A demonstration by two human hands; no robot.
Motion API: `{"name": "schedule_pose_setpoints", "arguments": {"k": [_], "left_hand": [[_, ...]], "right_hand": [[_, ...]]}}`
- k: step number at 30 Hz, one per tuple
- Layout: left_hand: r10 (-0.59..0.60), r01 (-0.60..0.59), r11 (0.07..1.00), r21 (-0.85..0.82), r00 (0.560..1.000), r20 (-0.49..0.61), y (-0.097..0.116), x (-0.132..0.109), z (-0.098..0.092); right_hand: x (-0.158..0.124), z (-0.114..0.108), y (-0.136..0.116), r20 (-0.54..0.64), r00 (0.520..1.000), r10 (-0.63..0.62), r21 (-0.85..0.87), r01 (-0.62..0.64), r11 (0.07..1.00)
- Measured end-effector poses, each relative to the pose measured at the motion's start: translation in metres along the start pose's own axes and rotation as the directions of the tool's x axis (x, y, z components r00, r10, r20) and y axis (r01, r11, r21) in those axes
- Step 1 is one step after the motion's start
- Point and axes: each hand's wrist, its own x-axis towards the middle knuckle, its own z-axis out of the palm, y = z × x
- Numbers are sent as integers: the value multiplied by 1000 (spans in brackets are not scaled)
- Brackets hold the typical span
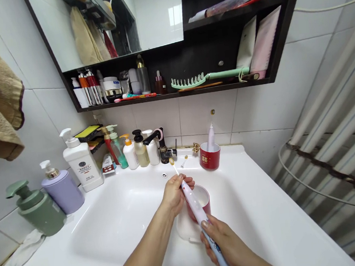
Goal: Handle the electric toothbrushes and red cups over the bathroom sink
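An electric toothbrush (194, 203) with a pink and blue handle slants over the sink, its small brush head pointing up toward the faucet. My right hand (220, 239) is wrapped round the lower, blue part of the handle. Near the neck, my left hand (175, 193) touches the upper end, thumb on it and fingers curled behind. Behind the handle sits a red cup (206, 200) with a white inside, partly hidden, beside a whitish translucent container (184, 229) in the sink. A second red cup (210, 157) on the rear ledge holds another electric toothbrush (210, 137) upright.
The white sink (116, 216) has a black faucet (162, 145) at its back. A small brush head (184, 161) lies right of the faucet. Pump bottles, including a green one (40, 208) and a purple one (63, 192), line the left and rear. A dark shelf (160, 96) hangs above.
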Motion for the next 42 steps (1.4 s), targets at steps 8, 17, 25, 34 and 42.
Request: {"name": "schedule_pose_setpoints", "arguments": {"k": [8,17,25,34,42], "left_hand": [[6,-6,1000,18,1000,0,1,-1,1],[15,-5,994,107,995,-97,1,-2,0],[113,-115,979,170,993,25,-1,-8,14],[330,-408,474,780,904,272,-18,-15,-20],[94,-518,-38,854,849,519,-34,-15,-32]], "right_hand": [[-1,0,1,26,999,34,28,-34,999],[3,-5,5,-44,996,-73,-154,65,986],[9,-5,-15,-121,964,-235,-134,219,967],[74,-31,-45,-334,800,-499,-372,374,849],[80,-38,-11,-352,774,-526,-613,234,755]]}}
